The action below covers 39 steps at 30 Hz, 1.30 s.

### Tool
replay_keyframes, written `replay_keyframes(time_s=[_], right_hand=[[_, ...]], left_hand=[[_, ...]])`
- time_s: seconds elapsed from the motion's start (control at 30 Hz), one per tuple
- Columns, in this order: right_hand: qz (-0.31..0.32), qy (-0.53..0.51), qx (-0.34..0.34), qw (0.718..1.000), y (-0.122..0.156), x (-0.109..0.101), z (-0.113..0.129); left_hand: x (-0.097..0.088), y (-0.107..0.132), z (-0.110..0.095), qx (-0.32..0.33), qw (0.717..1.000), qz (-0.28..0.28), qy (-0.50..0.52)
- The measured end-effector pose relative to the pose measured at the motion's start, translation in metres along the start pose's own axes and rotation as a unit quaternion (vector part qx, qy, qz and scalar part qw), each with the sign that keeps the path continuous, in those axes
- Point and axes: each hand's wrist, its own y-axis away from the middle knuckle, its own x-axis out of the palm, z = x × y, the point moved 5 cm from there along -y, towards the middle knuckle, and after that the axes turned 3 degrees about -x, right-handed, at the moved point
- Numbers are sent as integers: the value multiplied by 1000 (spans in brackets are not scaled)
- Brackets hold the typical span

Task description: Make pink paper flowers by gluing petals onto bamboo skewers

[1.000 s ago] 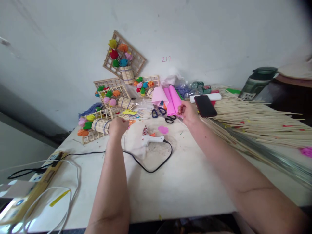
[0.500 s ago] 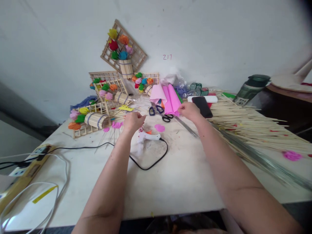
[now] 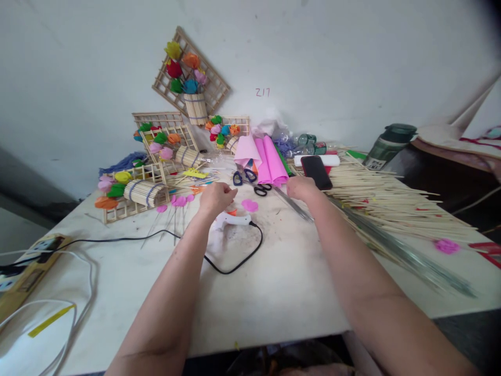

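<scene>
My left hand (image 3: 216,200) is closed in a pinch above a white glue gun (image 3: 237,219), hiding the gun's front part. Whatever lies between its fingertips is too small to make out. Over to the right, my right hand (image 3: 300,187) is closed, fingers curled down and mostly hidden, beside rolled pink crepe paper (image 3: 269,162) and a bundle of thin wires (image 3: 293,203). Dark-handled scissors (image 3: 262,190) lie between the hands, with another pair (image 3: 244,177) behind. Pink paper petals (image 3: 249,205) rest beyond the glue gun, and more petals (image 3: 179,201) on wire stems lie left of my left hand.
Stick lattices with paper flowers (image 3: 144,193) stand at the back left, one lattice (image 3: 191,78) against the wall. Thin wooden sticks (image 3: 383,193), a phone (image 3: 316,172) and a green bottle (image 3: 390,146) occupy the right. A power strip (image 3: 33,274) and cables lie left.
My right hand has drawn slightly away from the pink paper's edge, its fingers now curled down. My left hand has lowered a little over the glue gun, covering its patterned front. The view has shifted slightly.
</scene>
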Motion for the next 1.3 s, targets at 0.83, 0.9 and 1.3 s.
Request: replay_keyframes(time_s=[0.83,0.9,1.3], right_hand=[[81,152,-75,982,-2,15,8],[84,154,-74,982,-2,14,8],[106,158,-84,978,0,17,9]], left_hand=[[3,6,-7,5,998,46,42],[3,6,-7,4,998,48,50],[13,2,-2,1,993,69,92]])
